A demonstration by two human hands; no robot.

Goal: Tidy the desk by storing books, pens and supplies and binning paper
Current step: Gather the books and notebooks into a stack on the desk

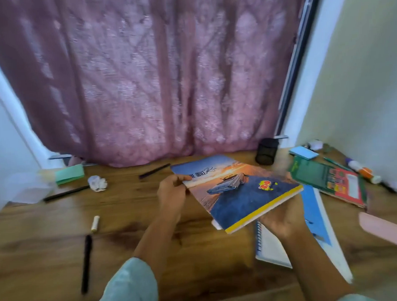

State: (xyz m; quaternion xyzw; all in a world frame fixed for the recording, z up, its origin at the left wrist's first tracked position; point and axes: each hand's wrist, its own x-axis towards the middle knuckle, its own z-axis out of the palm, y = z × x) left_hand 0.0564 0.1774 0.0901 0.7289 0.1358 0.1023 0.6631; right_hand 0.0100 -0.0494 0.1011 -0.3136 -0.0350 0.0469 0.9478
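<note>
Notebook (237, 192) — between left hand (172, 194), right hand (284, 219)

A: The counter (47, 227)?
B: Brown wood grain, faint sheen.
A: And the book (241, 194)?
B: Glossy printed cover, paper pages. The curtain (143, 72) is woven cloth, matt; the cup (265, 151) looks like black mesh; the ball (98, 183) is crumpled paper.
</note>
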